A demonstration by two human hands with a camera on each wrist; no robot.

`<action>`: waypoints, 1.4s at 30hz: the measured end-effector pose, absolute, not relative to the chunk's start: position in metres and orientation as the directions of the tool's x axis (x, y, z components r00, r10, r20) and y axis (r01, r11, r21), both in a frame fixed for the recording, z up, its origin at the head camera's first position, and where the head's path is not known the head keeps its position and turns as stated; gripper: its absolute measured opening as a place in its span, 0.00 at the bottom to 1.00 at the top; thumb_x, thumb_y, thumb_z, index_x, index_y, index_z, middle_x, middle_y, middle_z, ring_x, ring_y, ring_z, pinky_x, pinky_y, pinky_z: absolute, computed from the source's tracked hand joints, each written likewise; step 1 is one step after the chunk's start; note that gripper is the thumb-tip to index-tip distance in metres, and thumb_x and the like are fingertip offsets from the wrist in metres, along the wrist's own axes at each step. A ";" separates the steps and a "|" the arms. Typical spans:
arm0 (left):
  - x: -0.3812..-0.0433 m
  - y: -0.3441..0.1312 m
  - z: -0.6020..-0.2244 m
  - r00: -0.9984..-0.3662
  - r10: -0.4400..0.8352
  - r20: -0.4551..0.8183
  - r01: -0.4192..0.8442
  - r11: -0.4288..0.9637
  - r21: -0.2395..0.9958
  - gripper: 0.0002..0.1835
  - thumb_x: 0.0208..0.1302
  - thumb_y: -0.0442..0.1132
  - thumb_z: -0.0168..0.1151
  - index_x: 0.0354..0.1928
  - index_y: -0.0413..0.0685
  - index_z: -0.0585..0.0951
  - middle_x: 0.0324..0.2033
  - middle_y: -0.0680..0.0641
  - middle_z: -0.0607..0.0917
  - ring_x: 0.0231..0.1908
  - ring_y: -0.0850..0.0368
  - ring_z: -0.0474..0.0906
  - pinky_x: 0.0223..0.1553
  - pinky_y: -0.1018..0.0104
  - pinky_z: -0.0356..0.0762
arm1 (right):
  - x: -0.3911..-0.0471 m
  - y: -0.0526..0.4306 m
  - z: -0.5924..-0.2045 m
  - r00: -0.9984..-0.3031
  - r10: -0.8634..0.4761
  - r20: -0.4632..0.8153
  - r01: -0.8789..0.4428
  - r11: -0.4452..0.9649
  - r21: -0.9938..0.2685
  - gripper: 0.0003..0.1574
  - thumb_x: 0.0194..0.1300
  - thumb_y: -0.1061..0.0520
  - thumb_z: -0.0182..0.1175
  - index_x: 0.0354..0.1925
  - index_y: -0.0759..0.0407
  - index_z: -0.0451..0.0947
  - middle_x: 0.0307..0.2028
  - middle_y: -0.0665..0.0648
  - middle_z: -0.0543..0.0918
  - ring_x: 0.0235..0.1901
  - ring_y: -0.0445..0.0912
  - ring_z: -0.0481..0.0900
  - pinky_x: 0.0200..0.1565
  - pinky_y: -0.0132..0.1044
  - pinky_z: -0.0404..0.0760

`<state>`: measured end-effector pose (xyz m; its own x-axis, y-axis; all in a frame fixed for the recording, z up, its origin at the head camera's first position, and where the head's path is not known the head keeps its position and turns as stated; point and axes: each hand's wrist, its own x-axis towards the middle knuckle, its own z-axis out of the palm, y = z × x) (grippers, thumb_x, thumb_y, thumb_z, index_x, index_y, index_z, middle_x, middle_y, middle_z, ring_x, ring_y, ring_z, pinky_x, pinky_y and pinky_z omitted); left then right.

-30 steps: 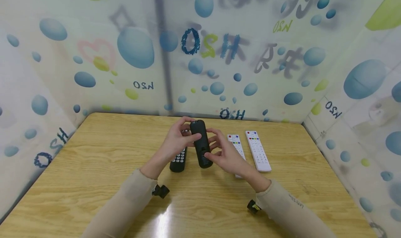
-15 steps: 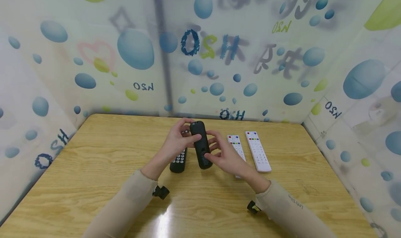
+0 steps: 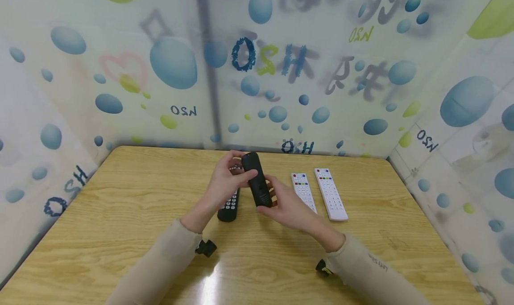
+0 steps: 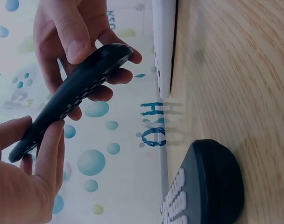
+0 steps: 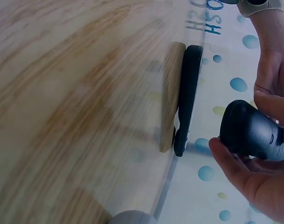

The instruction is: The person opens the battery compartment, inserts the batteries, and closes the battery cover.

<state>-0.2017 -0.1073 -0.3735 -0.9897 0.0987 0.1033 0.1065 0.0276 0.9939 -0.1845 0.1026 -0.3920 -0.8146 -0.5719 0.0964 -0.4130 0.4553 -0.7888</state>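
Observation:
A black remote control (image 3: 257, 180) is held up over the table, tilted, its smooth back toward the head camera. My left hand (image 3: 222, 180) pinches its upper part, thumb across the back and fingers behind. My right hand (image 3: 291, 204) holds the lower end, thumb along the bottom edge and fingers under it. In the left wrist view the buttons of the held remote control (image 4: 72, 93) face downward. A second black remote control (image 3: 228, 210) lies face up on the table, partly covered by my left hand.
Two white remote controls lie on the right of the wooden table (image 3: 120, 198): a nearer white remote (image 3: 304, 191), partly behind my right hand, and another white remote (image 3: 331, 195) beside it. A patterned wall (image 3: 257, 117) rises behind the table's far edge.
The held black remote's lower end has risen a little and the remote has tilted. My right hand has shifted, its thumb moving off the back to the bottom edge. The left hand barely moved.

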 end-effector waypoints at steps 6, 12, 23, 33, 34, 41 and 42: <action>-0.196 -0.105 -0.373 -0.981 0.144 0.127 0.125 -0.027 0.992 0.25 0.66 0.31 0.71 0.62 0.43 0.73 0.48 0.37 0.79 0.44 0.44 0.84 0.42 0.53 0.87 | -0.183 0.102 -0.392 -0.818 -0.561 0.125 -0.440 0.472 -0.764 0.49 0.66 0.59 0.72 0.76 0.63 0.56 0.56 0.61 0.77 0.50 0.54 0.79 0.47 0.46 0.85; -0.195 -0.108 -0.373 -0.967 0.217 0.130 0.139 0.024 0.990 0.30 0.65 0.33 0.73 0.66 0.45 0.73 0.53 0.37 0.80 0.49 0.44 0.81 0.48 0.52 0.85 | -0.183 0.102 -0.393 -0.822 -0.553 0.134 -0.433 0.454 -0.779 0.47 0.66 0.61 0.70 0.75 0.63 0.57 0.54 0.59 0.77 0.50 0.52 0.80 0.46 0.42 0.86; -0.197 -0.111 -0.377 -0.937 0.335 0.095 0.125 0.071 0.990 0.34 0.65 0.35 0.73 0.70 0.45 0.70 0.61 0.39 0.79 0.59 0.44 0.76 0.59 0.47 0.76 | -0.180 0.101 -0.391 -0.820 -0.557 0.128 -0.389 0.380 -0.839 0.46 0.68 0.59 0.66 0.77 0.58 0.55 0.58 0.59 0.77 0.53 0.52 0.81 0.49 0.44 0.85; -0.195 -0.113 -0.377 -0.965 0.248 0.088 0.110 0.079 0.991 0.34 0.66 0.39 0.73 0.71 0.45 0.69 0.59 0.41 0.79 0.57 0.45 0.77 0.57 0.49 0.78 | -0.179 0.105 -0.385 -0.783 -0.610 0.123 -0.409 0.355 -0.841 0.43 0.74 0.58 0.63 0.78 0.57 0.54 0.64 0.61 0.76 0.57 0.51 0.81 0.54 0.48 0.83; -0.195 -0.115 -0.378 -0.968 0.234 0.091 0.115 0.094 0.989 0.34 0.66 0.40 0.73 0.70 0.46 0.70 0.59 0.42 0.79 0.56 0.45 0.77 0.57 0.49 0.78 | -0.178 0.106 -0.384 -0.781 -0.612 0.123 -0.414 0.361 -0.836 0.42 0.74 0.58 0.63 0.77 0.57 0.55 0.64 0.61 0.75 0.57 0.52 0.81 0.54 0.48 0.83; -0.197 -0.127 -0.379 -0.977 0.181 0.108 0.141 0.180 0.974 0.33 0.64 0.42 0.75 0.68 0.46 0.72 0.55 0.42 0.80 0.53 0.46 0.78 0.53 0.51 0.79 | -0.178 0.118 -0.381 -0.771 -0.629 0.096 -0.451 0.434 -0.779 0.35 0.75 0.53 0.62 0.73 0.58 0.62 0.62 0.60 0.76 0.57 0.52 0.81 0.54 0.46 0.83; -0.198 -0.129 -0.379 -0.979 0.172 0.106 0.139 0.192 0.972 0.33 0.64 0.43 0.75 0.68 0.46 0.72 0.55 0.42 0.80 0.52 0.46 0.79 0.52 0.52 0.80 | -0.179 0.120 -0.381 -0.764 -0.637 0.097 -0.466 0.442 -0.766 0.33 0.76 0.53 0.61 0.72 0.59 0.64 0.63 0.60 0.76 0.57 0.52 0.80 0.54 0.47 0.83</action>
<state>-0.1977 -0.1291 -0.3787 -0.9794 0.1718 0.1060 0.1388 0.1917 0.9716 -0.1786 0.1203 -0.3812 -0.7644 -0.6373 0.0973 -0.4661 0.4421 -0.7664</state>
